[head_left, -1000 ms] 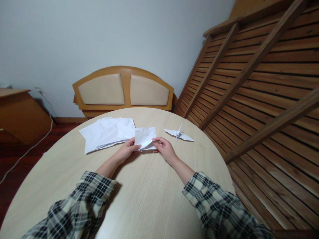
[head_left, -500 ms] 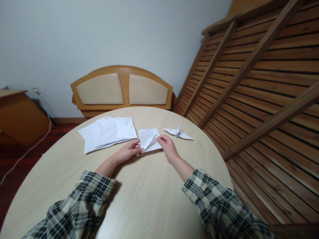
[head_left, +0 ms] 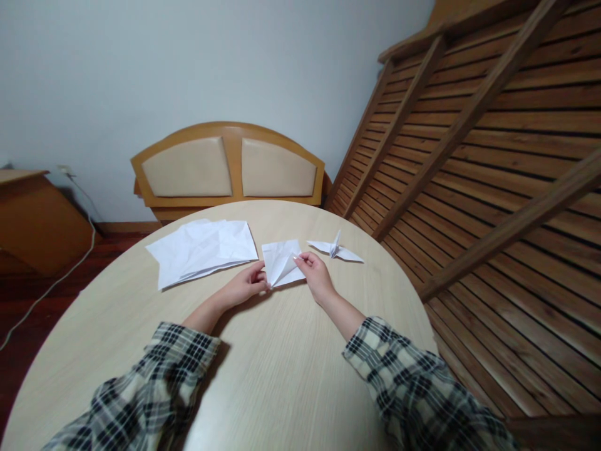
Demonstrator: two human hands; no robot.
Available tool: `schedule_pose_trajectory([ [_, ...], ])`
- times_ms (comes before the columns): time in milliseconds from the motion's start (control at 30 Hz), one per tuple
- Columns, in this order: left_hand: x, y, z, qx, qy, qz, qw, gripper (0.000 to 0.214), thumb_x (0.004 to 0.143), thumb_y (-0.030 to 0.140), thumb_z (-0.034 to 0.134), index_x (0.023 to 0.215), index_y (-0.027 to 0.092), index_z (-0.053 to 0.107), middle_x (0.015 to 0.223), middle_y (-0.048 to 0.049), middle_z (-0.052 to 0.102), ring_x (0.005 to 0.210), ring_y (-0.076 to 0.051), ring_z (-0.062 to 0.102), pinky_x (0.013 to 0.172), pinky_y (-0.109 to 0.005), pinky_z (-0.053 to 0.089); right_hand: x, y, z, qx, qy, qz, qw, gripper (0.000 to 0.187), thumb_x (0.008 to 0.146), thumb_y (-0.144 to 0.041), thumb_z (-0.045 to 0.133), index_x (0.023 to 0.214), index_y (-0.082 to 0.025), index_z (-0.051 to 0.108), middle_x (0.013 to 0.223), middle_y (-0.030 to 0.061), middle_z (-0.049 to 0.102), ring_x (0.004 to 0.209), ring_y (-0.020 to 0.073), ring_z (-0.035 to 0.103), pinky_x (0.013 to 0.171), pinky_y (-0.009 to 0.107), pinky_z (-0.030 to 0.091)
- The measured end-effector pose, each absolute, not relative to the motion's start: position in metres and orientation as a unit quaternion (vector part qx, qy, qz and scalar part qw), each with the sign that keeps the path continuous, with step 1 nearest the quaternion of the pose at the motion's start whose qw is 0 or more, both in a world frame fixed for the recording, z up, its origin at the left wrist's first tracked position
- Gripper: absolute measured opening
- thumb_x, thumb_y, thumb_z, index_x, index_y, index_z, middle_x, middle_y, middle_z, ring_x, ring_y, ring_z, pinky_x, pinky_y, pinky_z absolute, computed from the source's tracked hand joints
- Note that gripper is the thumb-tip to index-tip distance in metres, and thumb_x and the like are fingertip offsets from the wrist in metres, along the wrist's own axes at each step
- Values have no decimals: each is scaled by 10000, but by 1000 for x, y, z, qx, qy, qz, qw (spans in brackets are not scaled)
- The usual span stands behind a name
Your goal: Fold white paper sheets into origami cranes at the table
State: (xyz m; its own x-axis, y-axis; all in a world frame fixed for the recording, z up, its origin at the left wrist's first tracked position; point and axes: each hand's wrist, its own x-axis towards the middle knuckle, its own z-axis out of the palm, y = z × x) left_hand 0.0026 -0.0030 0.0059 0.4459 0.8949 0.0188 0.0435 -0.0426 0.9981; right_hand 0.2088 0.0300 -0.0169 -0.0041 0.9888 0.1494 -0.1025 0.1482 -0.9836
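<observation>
In the middle of the round wooden table (head_left: 282,376), between your two hands, lies one folded white paper square (head_left: 278,254). Your right hand (head_left: 315,274) is nearly closed, thumb and fingertips pinching a raised flap of it. Your left hand (head_left: 246,282) is half curled, fingertips touching the near left corner; I cannot tell whether they grip it. You have one origami crane (head_left: 334,251) just beyond your right hand, wings spread, and one pile of creased white sheets (head_left: 206,247) at left, its overlapping layers too merged to count.
</observation>
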Motion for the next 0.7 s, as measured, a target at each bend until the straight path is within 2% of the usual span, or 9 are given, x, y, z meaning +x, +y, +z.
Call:
schedule_pose_trajectory([
  [467, 2, -3, 5, 649, 355, 353, 573, 470, 700, 185, 673, 1154, 145, 559, 833, -45, 638, 731, -161, 574, 646, -280, 404, 206, 29, -18, -433, -547, 445, 562, 347, 741, -520, 667, 796, -231, 483, 672, -35, 541, 587, 138, 485, 552, 254, 337],
  [567, 2, -5, 13, 634, 364, 351, 585, 439, 720, 231, 673, 1141, 151, 581, 876, -77, 669, 780, -188, 610, 685, -299, 439, 206, 29, -18, -438, -565, 423, 557, 339, 765, -532, 641, 807, -239, 474, 659, -39, 516, 573, 138, 463, 542, 257, 320],
  [700, 6, -6, 18, 627, 395, 372, 559, 334, 783, 369, 667, 1026, 145, 618, 815, -58, 651, 712, -177, 597, 673, -303, 458, 206, 28, -17, -436, -577, 416, 551, 337, 778, -537, 626, 814, -245, 461, 643, -44, 480, 561, 142, 441, 529, 262, 298],
])
